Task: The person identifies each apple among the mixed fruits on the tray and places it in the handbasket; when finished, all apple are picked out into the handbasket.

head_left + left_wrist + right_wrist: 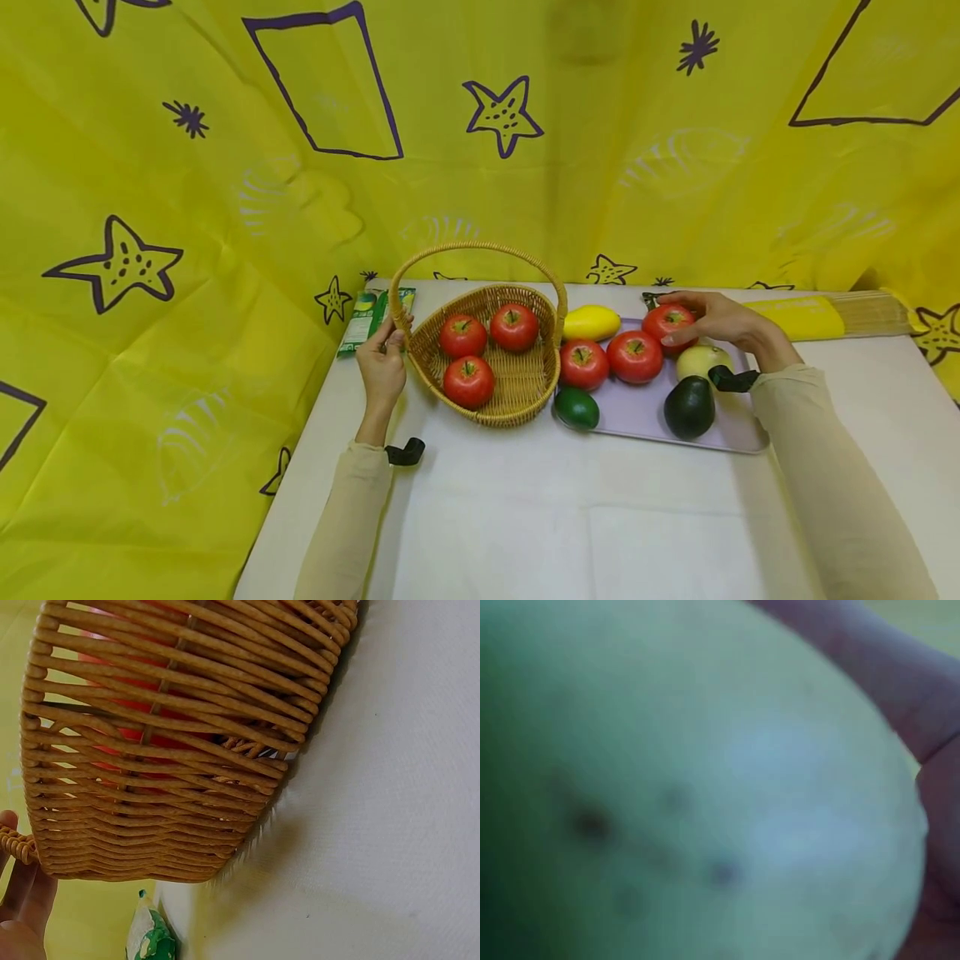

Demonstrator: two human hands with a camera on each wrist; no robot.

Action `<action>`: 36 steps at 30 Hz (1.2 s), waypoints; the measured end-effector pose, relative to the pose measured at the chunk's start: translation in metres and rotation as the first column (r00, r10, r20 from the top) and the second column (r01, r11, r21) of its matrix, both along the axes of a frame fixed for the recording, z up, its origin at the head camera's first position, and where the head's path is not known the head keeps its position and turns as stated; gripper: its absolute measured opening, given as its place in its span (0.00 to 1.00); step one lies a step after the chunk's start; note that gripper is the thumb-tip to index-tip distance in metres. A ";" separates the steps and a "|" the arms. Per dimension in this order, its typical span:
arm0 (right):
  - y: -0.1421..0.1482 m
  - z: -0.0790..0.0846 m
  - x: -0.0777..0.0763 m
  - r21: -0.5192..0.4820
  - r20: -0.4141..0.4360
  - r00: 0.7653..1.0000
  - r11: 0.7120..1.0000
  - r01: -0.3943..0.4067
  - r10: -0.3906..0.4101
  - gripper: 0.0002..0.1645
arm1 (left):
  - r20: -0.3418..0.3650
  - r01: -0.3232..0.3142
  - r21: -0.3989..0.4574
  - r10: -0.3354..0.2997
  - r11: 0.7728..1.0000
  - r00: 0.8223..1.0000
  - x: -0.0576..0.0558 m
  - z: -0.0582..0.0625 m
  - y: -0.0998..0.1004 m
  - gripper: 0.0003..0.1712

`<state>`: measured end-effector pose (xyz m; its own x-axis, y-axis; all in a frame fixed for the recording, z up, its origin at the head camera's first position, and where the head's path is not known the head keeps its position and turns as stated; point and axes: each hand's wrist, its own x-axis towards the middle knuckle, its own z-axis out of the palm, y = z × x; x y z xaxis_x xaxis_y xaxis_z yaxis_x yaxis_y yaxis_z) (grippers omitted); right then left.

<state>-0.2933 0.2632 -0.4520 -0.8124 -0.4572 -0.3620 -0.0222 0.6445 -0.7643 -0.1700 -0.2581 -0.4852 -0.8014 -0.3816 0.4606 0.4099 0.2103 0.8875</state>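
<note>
A wicker basket (pixel 517 415) with a tall arched handle stands on the white table, three red apples (pixel 468 382) inside it. My left hand (pixel 382 367) grips the left foot of the handle, and its fingers also show at the edge of the left wrist view. On the lilac tray (pixel 630 417) to the right, my right hand (pixel 723 321) holds a red apple (pixel 666 322) between thumb and fingers. Two more red apples (pixel 635 357) lie beside it. A pale round fruit (pixel 705 765), out of focus, fills most of the right wrist view and hides the grasp there.
A yellow mango-like fruit (pixel 592 322), a small green fruit (pixel 576 408) and a dark avocado (pixel 689 407) lie on or against the tray. Green packets (pixel 363 321) sit behind my left hand. A yellow pack of noodles (pixel 810 317) lies at the back right, before a yellow curtain (pixel 450 192).
</note>
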 end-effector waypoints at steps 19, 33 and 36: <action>0.000 0.007 0.003 -0.024 -0.065 0.992 0.994 0.105 -0.106 0.54 | -0.005 0.000 -0.005 0.000 1.000 1.000 0.002 -0.001 0.000 0.21; -0.009 0.036 0.010 -0.168 -0.129 0.955 0.955 0.246 -0.268 0.45 | -0.003 -0.008 -0.010 0.008 1.000 1.000 0.000 -0.002 0.000 0.20; -0.017 0.043 0.016 -0.199 -0.131 0.952 0.948 0.249 -0.277 0.42 | 0.000 -0.016 -0.007 0.016 1.000 1.000 0.000 -0.003 -0.001 0.20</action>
